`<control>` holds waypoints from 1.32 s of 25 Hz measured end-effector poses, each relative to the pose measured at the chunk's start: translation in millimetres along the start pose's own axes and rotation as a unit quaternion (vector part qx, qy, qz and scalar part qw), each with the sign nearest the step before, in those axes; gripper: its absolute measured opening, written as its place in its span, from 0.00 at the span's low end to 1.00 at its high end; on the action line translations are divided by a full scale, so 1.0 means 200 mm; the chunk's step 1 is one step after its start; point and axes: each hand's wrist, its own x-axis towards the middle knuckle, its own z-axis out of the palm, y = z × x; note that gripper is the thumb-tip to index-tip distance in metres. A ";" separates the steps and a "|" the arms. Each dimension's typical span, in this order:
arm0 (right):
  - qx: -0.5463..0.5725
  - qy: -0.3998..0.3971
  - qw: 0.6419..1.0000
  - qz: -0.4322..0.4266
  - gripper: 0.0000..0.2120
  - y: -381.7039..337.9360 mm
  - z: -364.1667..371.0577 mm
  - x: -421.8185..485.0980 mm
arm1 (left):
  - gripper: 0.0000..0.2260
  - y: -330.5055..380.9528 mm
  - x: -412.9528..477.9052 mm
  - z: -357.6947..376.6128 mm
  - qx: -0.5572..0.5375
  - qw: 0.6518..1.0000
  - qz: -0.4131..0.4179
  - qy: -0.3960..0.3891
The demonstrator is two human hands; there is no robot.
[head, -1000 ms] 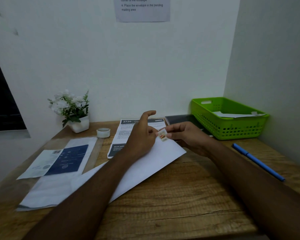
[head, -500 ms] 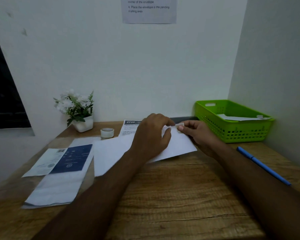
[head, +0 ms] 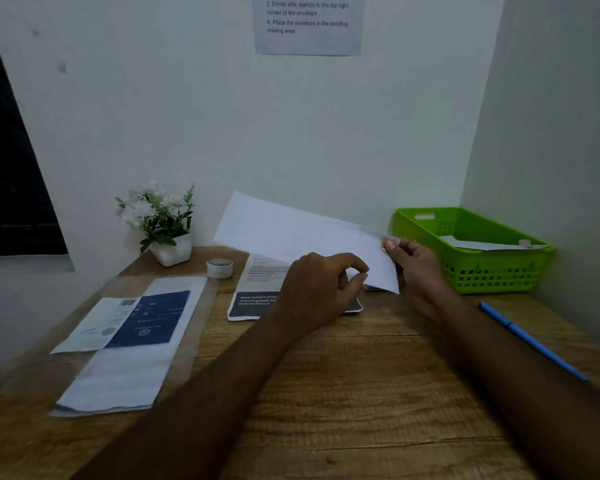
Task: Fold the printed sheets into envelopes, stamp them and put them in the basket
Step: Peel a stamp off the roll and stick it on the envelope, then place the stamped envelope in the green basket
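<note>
One view, from the head camera, carries it all. A plain white envelope (head: 291, 233) is off the table (head: 361, 393) and tilted, its far-left corner raised against the wall and its right end lower, just left of the green basket (head: 471, 271). The right grip (head: 416, 268) pinches the envelope's right end, thumb on the upper corner. The left grip (head: 321, 289) is curled, with thumb and forefinger meeting at the lower edge — whether they nip the paper or only each other I cannot tell. The envelope shows a blank, blurred face, flat and uncreased; no stamp is visible, and the corner where one would sit is under the right thumb. With the envelope lifted beside the basket, the step in hand looks like the drop-off. To do it well, let the right grip carry alone, bring the envelope level over the basket's rim, and lay it flat on the other envelope (head: 478, 243) inside rather than tossing it — thin paper held by one corner will sag and may catch the near wall. A printed sheet (head: 257, 299) lies on the table, partly hidden by the left grip, and a blue-printed sheet (head: 142, 320) rests on a stack at left, so more folding likely remains.
</note>
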 end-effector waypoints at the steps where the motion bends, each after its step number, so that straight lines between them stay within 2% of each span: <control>1: 0.012 0.001 1.000 0.006 0.03 0.00 0.00 0.00 | 0.09 0.00 0.00 0.00 0.002 1.000 -0.013 0.007; 6: 0.085 0.003 0.996 0.033 0.04 -0.01 0.02 0.01 | 0.18 -0.02 0.01 0.01 -0.048 0.989 -0.120 0.065; 10: 0.080 -0.046 0.995 0.030 0.10 -0.04 0.01 -0.03 | 0.24 -0.05 0.02 0.01 -0.083 0.976 -0.181 0.086; 15: 0.043 -0.075 0.996 0.005 0.12 -0.09 0.04 -0.11 | 0.33 -0.05 0.02 0.03 -0.123 0.980 -0.146 0.061; 21: 0.054 -0.048 0.997 -0.015 0.08 -0.22 -0.07 -0.30 | 0.29 0.03 0.01 0.05 -0.154 0.981 -0.102 0.060; 25: 0.032 0.011 0.999 -0.042 0.06 -0.33 -0.25 -0.36 | 0.27 0.22 0.08 0.16 -0.212 0.970 -0.109 0.046; 33: -0.046 0.111 0.991 -0.061 0.07 -0.53 -0.67 -0.25 | 0.27 0.50 0.38 0.46 -0.245 0.954 -0.155 -0.078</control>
